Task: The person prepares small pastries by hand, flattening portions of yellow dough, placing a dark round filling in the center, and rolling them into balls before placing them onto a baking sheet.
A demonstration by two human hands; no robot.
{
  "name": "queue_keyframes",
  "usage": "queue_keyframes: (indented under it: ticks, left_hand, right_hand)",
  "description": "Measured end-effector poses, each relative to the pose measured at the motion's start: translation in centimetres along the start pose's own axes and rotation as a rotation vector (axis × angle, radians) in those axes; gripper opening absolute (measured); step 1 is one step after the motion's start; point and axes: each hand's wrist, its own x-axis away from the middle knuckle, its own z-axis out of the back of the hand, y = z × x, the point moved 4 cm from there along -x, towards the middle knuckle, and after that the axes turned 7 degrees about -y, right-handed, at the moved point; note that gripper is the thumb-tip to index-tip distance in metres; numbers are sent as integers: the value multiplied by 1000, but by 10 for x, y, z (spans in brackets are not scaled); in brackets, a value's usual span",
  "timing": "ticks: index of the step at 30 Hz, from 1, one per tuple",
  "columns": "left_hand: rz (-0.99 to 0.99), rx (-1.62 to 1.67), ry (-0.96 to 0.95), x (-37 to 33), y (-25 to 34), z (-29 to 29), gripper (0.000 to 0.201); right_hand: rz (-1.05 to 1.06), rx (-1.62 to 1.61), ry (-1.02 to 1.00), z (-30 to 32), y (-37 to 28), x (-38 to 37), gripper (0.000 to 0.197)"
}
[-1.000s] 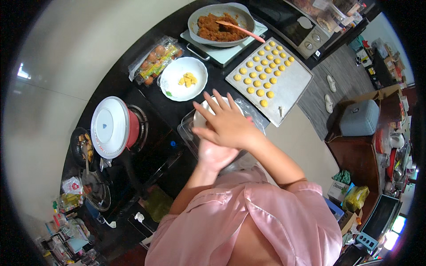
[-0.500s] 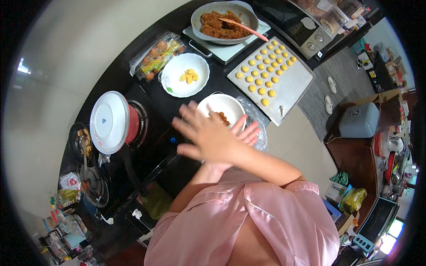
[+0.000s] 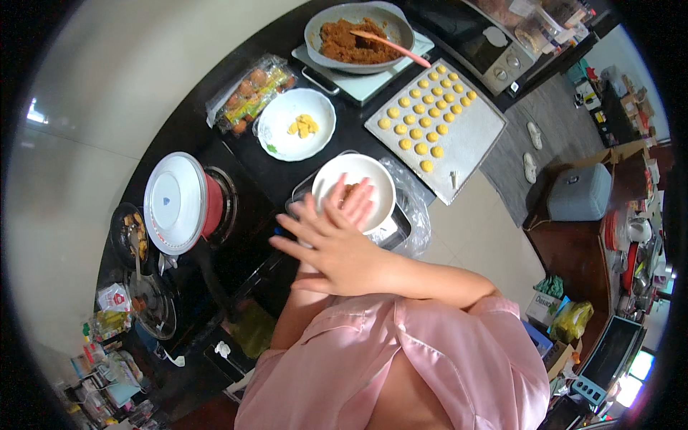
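Observation:
My right hand [image 3: 328, 251] lies flat across my left hand [image 3: 355, 204], palm to palm, fingers stretched and spread. The right hand is on top and hides most of the left palm; whether anything lies between them is hidden. Just beyond them sits a white bowl [image 3: 383, 188] with small brown balls [image 3: 350, 190], partly covered by my fingers. A scalloped white bowl [image 3: 324, 143] holds yellow dough pieces [image 3: 304, 126]. Rows of small round yellow dough balls [image 3: 427, 165] stand on a silver baking tray [image 3: 459, 168] to the right.
At the back, a grey pan [image 3: 315, 44] of brown filling holds a pinkish spatula [image 3: 401, 49]. Bagged eggs [image 3: 251, 89] lie on the dark counter. A lidded red pot [image 3: 213, 204] stands on the stove at left. Crumpled clear plastic [image 3: 417, 215] lies beside the white bowl.
My hands, still pressed together, have shifted slightly nearer to me and left, the right sliding over the left. The left fingers now reach over the bowl, covering more of the brown balls.

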Motion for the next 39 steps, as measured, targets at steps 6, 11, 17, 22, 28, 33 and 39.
queue_keyframes:
  ticks: [6,11,17,22,28,33,39]
  left_hand:
    - [-34,675,-59,7,8,-8,81]
    - [27,715,-181,11,-21,-23,88]
    - [-24,287,-30,6,27,-10,82]
    - [232,667,72,-3,-9,-49,70]
    - [-32,499,-21,17,10,-11,74]
    - [86,422,41,1,17,-41,80]
    - [130,-64,-278,13,-18,-19,82]
  right_hand:
    - [-222,24,19,3,47,-5,71]
    - [-14,-55,264,-3,3,-26,70]
    - [-102,-35,46,6,2,7,64]
    - [-263,-37,114,6,52,-42,75]
    - [162,53,109,4,-18,-7,64]
    - [-259,-22,38,8,58,-14,72]
    - [75,-176,29,-1,2,-31,67]
